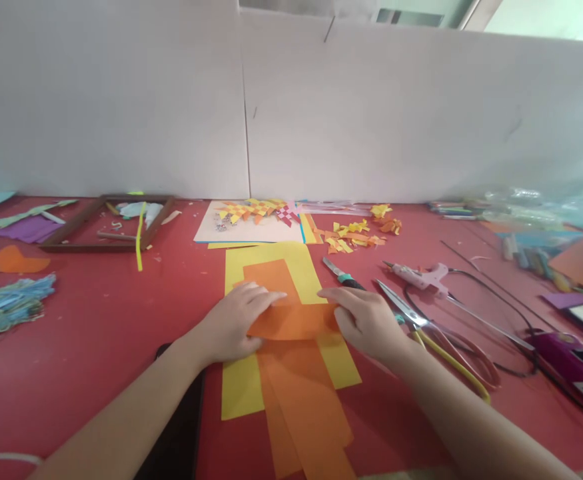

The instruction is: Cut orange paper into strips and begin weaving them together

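Observation:
Between my two hands is a piece of orange paper (291,323), slightly curved and raised over the other sheets. My left hand (238,321) grips its left end, with the thumb along the lower edge and a finger at the top. At the right end, my right hand (371,323) holds the paper with its fingers bent around the edge. Underneath lie yellow paper (241,390) and longer orange sheets (304,400) that reach toward me. A craft knife (342,275) and scissors (416,317) rest beside my right hand.
Farther right are a pink glue gun (424,277) with its cord and a magenta device (571,367). Woven paper shapes (256,210) lie on a pale sheet at the back, beside paper scraps (351,233). A brown frame (96,248) and blue strips (11,303) are left.

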`<action>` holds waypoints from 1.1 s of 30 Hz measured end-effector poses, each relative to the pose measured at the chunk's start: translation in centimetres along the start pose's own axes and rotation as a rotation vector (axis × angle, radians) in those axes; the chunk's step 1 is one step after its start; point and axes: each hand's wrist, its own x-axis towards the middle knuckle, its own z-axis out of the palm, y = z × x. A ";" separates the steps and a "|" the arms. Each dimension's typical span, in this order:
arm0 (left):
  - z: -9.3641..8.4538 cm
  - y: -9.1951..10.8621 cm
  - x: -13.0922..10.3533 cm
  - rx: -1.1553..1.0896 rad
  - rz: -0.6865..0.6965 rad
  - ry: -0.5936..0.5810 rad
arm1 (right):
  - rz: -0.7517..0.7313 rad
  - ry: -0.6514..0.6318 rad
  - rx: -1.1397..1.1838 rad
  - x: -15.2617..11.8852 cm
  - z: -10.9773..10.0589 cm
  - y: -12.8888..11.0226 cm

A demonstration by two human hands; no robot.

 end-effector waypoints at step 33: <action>-1.0 1.9 1.0 -0.805 -0.568 0.119 | -0.265 -0.039 -0.060 0.3 4.0 -3.0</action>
